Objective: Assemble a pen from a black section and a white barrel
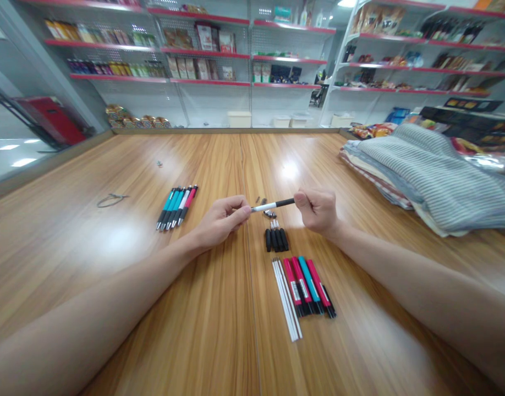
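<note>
Pen [273, 205] held level above the middle of the surface [112, 231], white end pinched in the fingers of the left hand [223, 220], black end gripped by the closed fingers of the right hand [318, 212]. Likely being fitted or screwed together; best done by keeping both halves in one straight line, turning gently from the right, holding low over the wood so that any small part dropped stays close.

Just below, at 6 o'clock: a tight row of black grips [276, 237], then white refills [287, 300] beside red and teal barrels [310, 287]. Just beyond the pen, at 12 o'clock: a few tiny loose parts [265, 202], too small to tell. At 9 o'clock: a row of finished pens [177, 207]. Farther at 9 o'clock, a rubber band [110, 199]. At 3 o'clock: folded striped cloths [434, 176]. Along 12 o'clock, stocked shelves [236, 55].
</note>
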A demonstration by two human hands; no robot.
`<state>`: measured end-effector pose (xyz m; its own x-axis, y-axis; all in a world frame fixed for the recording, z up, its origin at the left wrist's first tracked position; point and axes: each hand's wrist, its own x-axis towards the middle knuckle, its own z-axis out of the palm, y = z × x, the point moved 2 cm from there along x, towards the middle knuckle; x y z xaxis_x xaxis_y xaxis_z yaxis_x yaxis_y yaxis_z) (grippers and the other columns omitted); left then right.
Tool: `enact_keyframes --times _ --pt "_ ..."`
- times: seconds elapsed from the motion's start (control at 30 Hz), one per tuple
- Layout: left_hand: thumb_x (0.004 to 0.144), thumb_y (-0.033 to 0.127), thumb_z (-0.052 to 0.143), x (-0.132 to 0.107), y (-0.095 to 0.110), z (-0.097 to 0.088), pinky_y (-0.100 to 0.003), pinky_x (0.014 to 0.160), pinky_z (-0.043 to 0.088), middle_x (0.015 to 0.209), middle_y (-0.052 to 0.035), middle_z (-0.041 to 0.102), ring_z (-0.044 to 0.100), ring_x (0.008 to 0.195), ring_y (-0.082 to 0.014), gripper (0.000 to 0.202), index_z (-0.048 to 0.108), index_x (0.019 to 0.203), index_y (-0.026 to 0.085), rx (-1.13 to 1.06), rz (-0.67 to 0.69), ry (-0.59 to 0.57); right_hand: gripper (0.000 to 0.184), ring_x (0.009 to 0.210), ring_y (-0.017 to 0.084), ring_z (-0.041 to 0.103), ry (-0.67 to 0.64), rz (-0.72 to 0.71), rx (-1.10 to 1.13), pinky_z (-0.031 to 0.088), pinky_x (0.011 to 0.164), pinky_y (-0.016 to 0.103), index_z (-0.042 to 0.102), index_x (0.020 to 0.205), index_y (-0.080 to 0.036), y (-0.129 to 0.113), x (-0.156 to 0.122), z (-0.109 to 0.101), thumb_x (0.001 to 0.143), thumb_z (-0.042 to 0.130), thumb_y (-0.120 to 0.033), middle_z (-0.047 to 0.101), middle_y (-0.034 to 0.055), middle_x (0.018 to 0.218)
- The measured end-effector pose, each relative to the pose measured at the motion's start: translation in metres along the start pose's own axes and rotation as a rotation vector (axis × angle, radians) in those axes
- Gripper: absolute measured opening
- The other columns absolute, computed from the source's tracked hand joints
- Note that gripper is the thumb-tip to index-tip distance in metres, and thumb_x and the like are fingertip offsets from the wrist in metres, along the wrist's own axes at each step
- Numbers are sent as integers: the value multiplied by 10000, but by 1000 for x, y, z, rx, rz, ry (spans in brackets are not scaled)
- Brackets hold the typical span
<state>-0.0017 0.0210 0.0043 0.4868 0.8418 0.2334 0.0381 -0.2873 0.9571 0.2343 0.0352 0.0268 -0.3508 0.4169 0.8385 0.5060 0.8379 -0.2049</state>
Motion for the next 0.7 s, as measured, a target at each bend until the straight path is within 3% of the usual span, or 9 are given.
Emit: enact_keyframes --times 0.1,0.27,0.37,0.47,0.6,0.7 --pt "908 393 558 -1 2 -1 -204 448 224 611 38 391 321 495 -59 273 499 793 153 95 26 50 434 441 66 292 -13 22 9 191 476 266 340 543 -167 0 0 0 950 461 -262 297 -33 491" --pt "887 347 586 -2 7 0 -207 474 284 637 24 445 383 519 -70 211 558 835 145 382 107 228 461 435 65 312 -30 114 50 199 471 261 387 526 -160 5 -3 2 960 458 -298 334 -24 475" --pt "870 358 607 -2 8 1 -206 473 289 637 21 465 396 520 -73 216 585 858 143 430 143 298 478 438 69 325 -42 187 73 210 471 258 404 527 -160 8 -5 5 970 442 -335 355 -19 471" --pt "891 423 561 1 5 0 -203 469 308 650 -2 521 428 520 -78 300 582 816 133 293 72 270 468 447 74 335 -36 204 79 221 476 257 416 544 -162 9 -6 6 975 430 -345 363 -18 479" --pt "933 526 409 6 -2 -2 -222 445 306 570 -34 524 429 473 -92 520 594 688 105 89 -141 179 430 469 78 356 -45 126 62 234 493 261 422 567 -162 9 -5 6 971 434 -309 379 -14 507" --pt "906 522 472 9 -7 -5 -218 456 293 566 -21 497 422 484 -86 499 554 628 116 37 -202 131 398 482 81 358 -51 45 26 239 502 264 408 585 -166 7 -3 5 964 437 -281 377 -15 525"
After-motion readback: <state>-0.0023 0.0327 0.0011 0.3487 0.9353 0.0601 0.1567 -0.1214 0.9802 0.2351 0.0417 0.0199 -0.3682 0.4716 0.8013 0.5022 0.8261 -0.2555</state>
